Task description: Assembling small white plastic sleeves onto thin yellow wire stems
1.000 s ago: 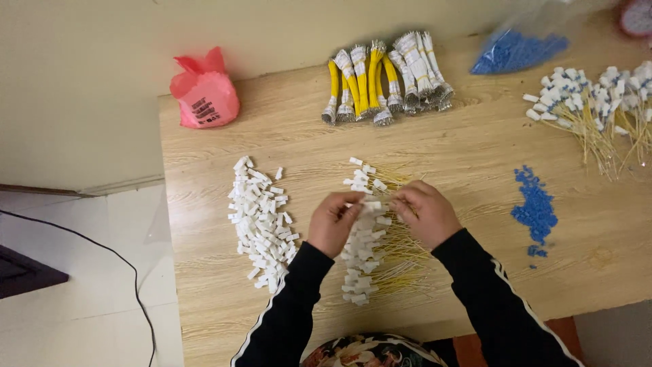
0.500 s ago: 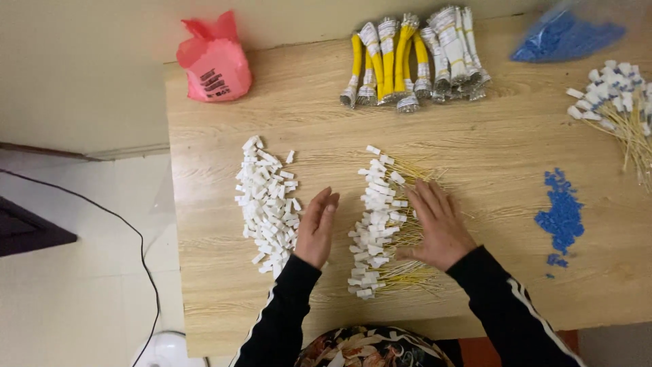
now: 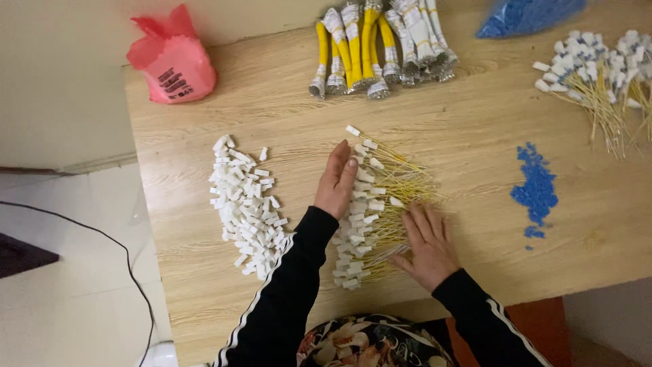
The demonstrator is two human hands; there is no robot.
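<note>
A row of thin yellow wires with white plastic connectors (image 3: 370, 204) lies in the middle of the wooden table (image 3: 475, 156). My left hand (image 3: 336, 180) rests flat on edge against the left side of the connectors, fingers together and pointing away. My right hand (image 3: 428, 241) lies flat, fingers spread, on the yellow wire ends at the lower right. Neither hand grips anything. A heap of loose white connectors (image 3: 244, 204) sits left of my left arm.
A pink plastic bag (image 3: 173, 61) stands at the far left corner. Bundled yellow and white cables (image 3: 377, 44) lie at the back. More wired connectors (image 3: 598, 81) are at the far right, with small blue pieces (image 3: 536, 190) and a blue bag (image 3: 523, 13) nearby.
My left hand slid further up along the connector row. My right hand moved down to the wire ends. The view shifted, so the table looks closer.
</note>
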